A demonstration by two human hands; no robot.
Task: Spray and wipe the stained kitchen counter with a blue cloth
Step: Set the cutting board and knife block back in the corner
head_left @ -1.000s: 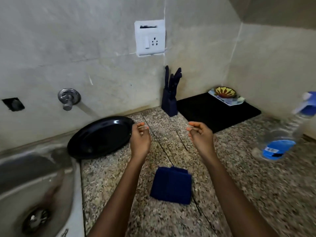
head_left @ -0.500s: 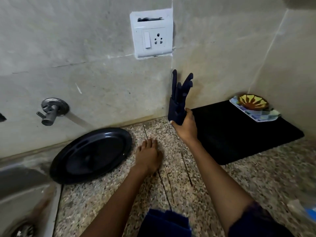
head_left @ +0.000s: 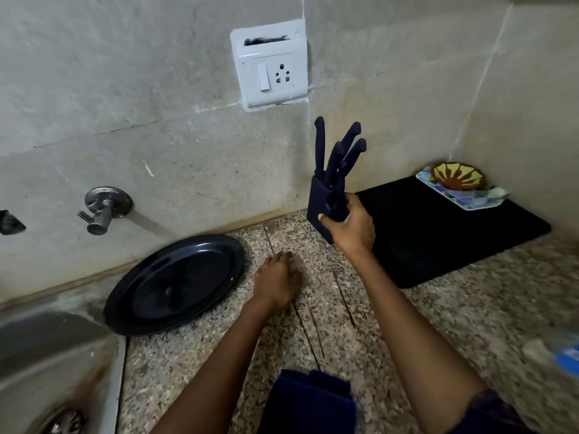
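Nearest the camera, at the bottom edge, the folded blue cloth (head_left: 308,402) lies on the speckled desk (head_left: 454,308), untouched; a blurred spray bottle (head_left: 557,355) shows at the right edge. Further in, the left hand (head_left: 277,281) rests palm-down on the desk with fingers straight, beside the black plate (head_left: 175,283) that leans toward the sink (head_left: 47,371). Beyond it, the right hand (head_left: 351,227) grips the knife block (head_left: 324,202), apparently lifted and tilted, next to the black mat (head_left: 438,230). Judging by this, the step is clearing the surface before spraying. Next, the block probably needs setting down upright out of the way, then a hand must reach the bottle
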